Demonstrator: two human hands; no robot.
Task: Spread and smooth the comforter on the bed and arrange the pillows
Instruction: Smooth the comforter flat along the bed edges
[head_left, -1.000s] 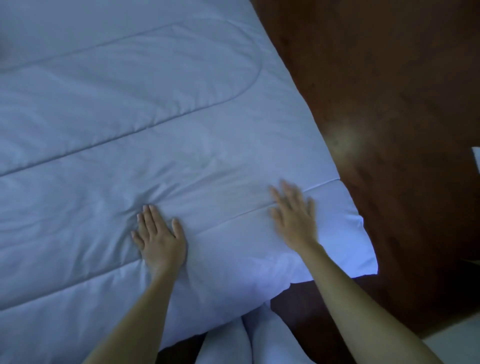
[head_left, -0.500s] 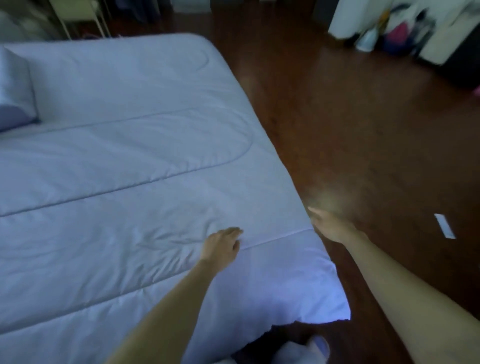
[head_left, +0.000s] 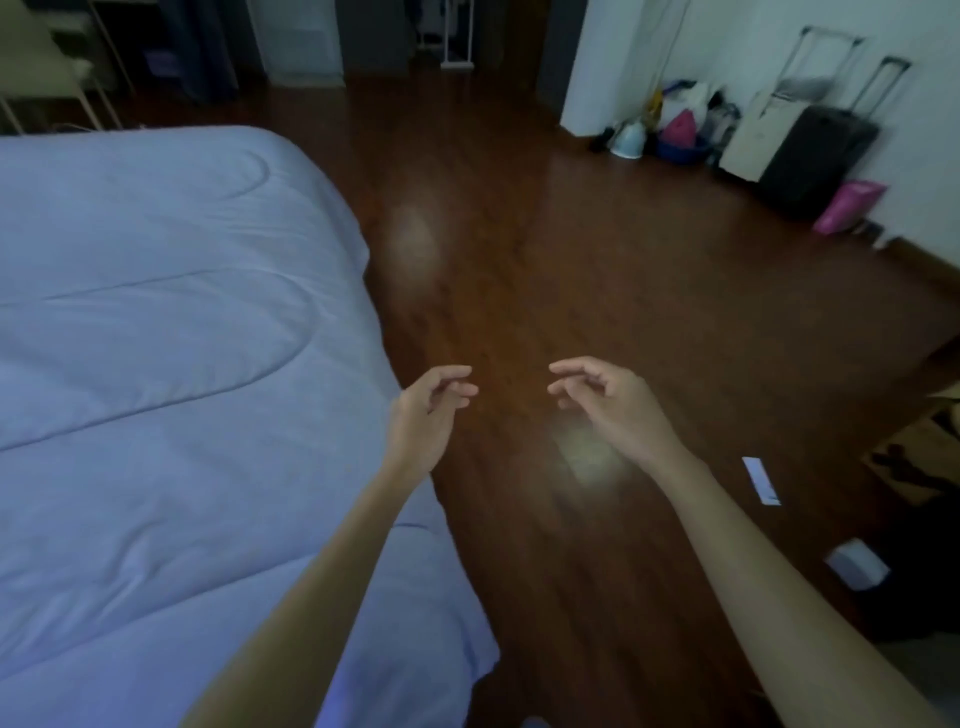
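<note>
Off the comforter's (head_left: 156, 389) right edge, over the floor (head_left: 571, 291), both hands hang in the air and touch nothing. The left hand (head_left: 423, 415) is loosely curled with its fingers pointing right, and it holds nothing. The right hand (head_left: 615, 410) mirrors it, with slack, half-bent fingers pointing left, and it too holds nothing. The two sets of fingertips face each other across a gap.

The comforter lies wholly to the left of both hands. Its long right edge runs away from the person, from the near corner low in view to the rounded far corner. Its quilted seams run across it toward that edge. The left hand is the nearer one: its wrist sits just at the edge and its forearm crosses the near corner. The right hand is well apart from the edge.

The comforter looks mostly flat, with only light creases in the near panels. No pillow shows in view. A likely next move is a reach back to the left, led by the left hand, or a walk along the edge toward the far end. Which one it will be cannot be told from here.
</note>
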